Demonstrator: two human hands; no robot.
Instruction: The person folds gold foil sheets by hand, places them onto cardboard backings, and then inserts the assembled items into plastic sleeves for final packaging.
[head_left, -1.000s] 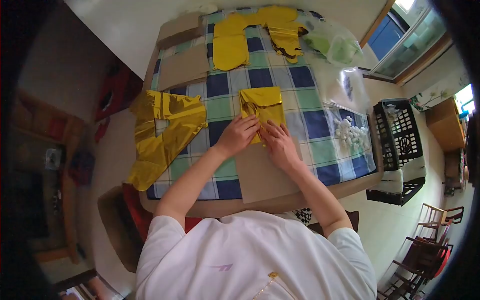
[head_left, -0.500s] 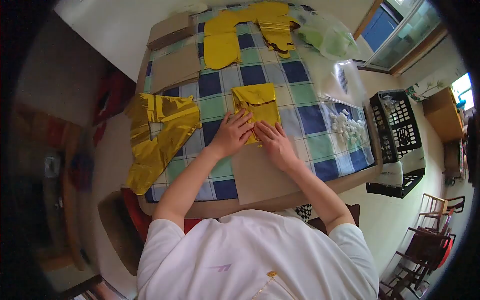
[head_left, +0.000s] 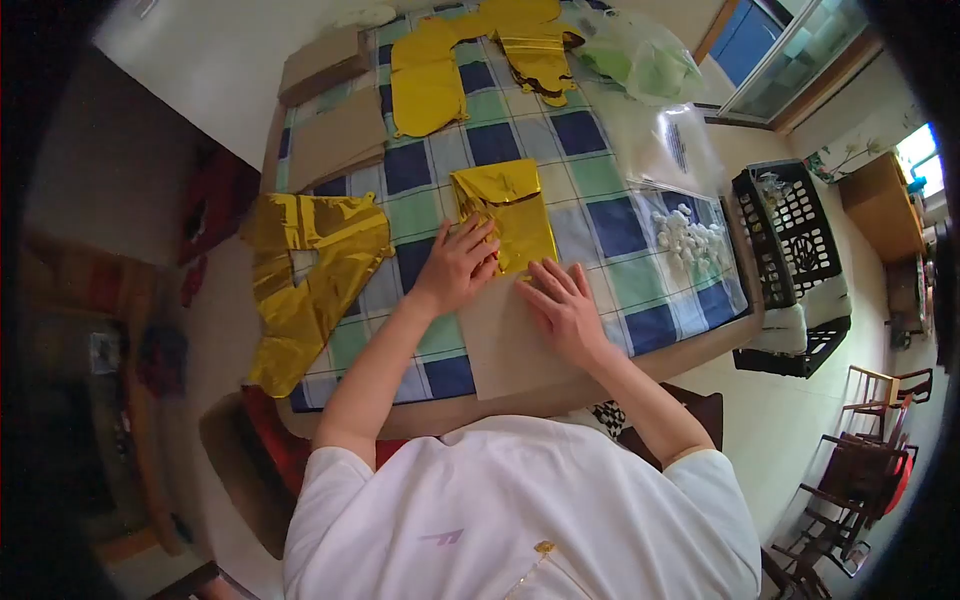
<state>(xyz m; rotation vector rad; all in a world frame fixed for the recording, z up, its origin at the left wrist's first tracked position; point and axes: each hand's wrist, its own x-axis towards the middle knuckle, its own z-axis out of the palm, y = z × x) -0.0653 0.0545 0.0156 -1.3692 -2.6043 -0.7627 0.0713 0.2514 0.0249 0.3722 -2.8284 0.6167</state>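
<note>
A folded gold foil balloon (head_left: pixel 522 222) lies in the middle of the checked cloth, its lower end meeting a brown cardboard sheet (head_left: pixel 505 350). My left hand (head_left: pixel 460 265) rests on the foil's left edge, fingers stretched out and pressing it down. At the foil's lower right corner, my right hand (head_left: pixel 565 308) lies flat with fingers apart, mostly over the cardboard. Another flat gold foil balloon (head_left: pixel 325 260) spreads out to the left, partly over the table edge. More gold foil (head_left: pixel 425 85) lies at the far side.
Stacked brown cardboard sheets (head_left: pixel 338 140) are at the far left. On the right sit small white pieces (head_left: pixel 688 238) on clear plastic, with clear plastic bags (head_left: pixel 675 145) behind. A black crate (head_left: pixel 800 235) stands beyond the table's right edge.
My right hand has slid off the foil's middle, down and to the right toward its lower corner. My left hand stays on the left edge. The whole view has shifted slightly.
</note>
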